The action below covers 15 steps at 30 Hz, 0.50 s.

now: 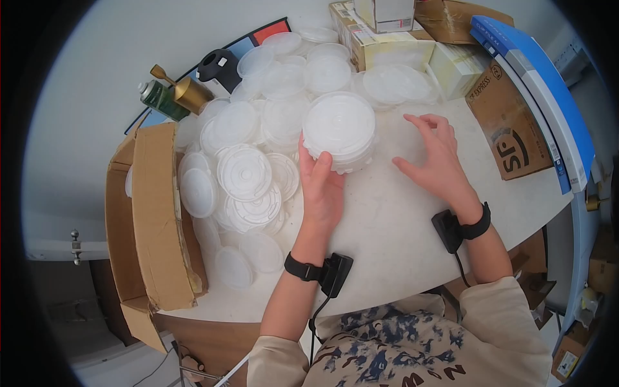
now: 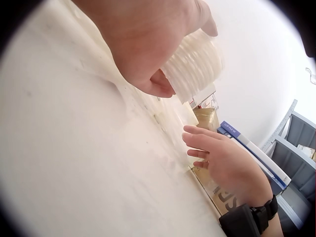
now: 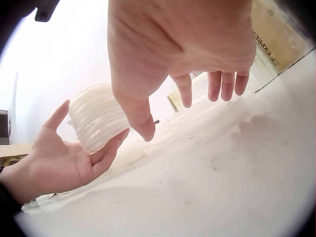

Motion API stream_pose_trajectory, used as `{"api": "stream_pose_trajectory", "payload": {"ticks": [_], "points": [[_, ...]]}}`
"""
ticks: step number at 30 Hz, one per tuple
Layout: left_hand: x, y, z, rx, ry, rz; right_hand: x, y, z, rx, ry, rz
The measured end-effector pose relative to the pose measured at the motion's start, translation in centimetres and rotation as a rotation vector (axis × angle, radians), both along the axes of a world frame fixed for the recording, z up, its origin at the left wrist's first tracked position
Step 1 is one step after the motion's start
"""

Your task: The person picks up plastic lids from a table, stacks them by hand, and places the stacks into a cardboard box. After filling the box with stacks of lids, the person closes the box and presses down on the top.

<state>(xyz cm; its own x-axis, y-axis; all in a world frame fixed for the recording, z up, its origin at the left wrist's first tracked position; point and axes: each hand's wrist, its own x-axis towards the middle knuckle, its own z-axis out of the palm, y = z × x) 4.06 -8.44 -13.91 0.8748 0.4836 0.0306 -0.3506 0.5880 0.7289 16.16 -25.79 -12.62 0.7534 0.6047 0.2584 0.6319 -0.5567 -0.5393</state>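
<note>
A stack of round translucent plastic lids point(image 1: 340, 129) is held up by my left hand point(image 1: 320, 187), thumb on the near side and fingers under and around it. The right wrist view shows the same lid stack point(image 3: 98, 117) tilted in the left hand point(image 3: 64, 165). To the right of the stack, my right hand point(image 1: 435, 155) hovers over the table with fingers spread and nothing between them. In the left wrist view the right hand point(image 2: 224, 160) stands apart from the stack. Many loose lids point(image 1: 245, 173) lie heaped on the table left of and behind the held stack.
An open cardboard box point(image 1: 155, 216) stands at the table's left edge. Behind the heap are a green spray can point(image 1: 161, 100), a gold-coloured container point(image 1: 191, 95) and a black object point(image 1: 219, 69). Cartons point(image 1: 387, 51) and blue binders point(image 1: 535, 90) line the back and right of the white table point(image 1: 387, 258).
</note>
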Motion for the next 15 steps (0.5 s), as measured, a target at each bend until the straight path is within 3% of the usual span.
{"api": "stream_pose_trajectory", "payload": {"ticks": [15], "points": [[0.0,0.0,0.1,0.002,0.016,-0.002,0.8,-0.2,-1.2,-0.093,-0.1,-0.032]]}}
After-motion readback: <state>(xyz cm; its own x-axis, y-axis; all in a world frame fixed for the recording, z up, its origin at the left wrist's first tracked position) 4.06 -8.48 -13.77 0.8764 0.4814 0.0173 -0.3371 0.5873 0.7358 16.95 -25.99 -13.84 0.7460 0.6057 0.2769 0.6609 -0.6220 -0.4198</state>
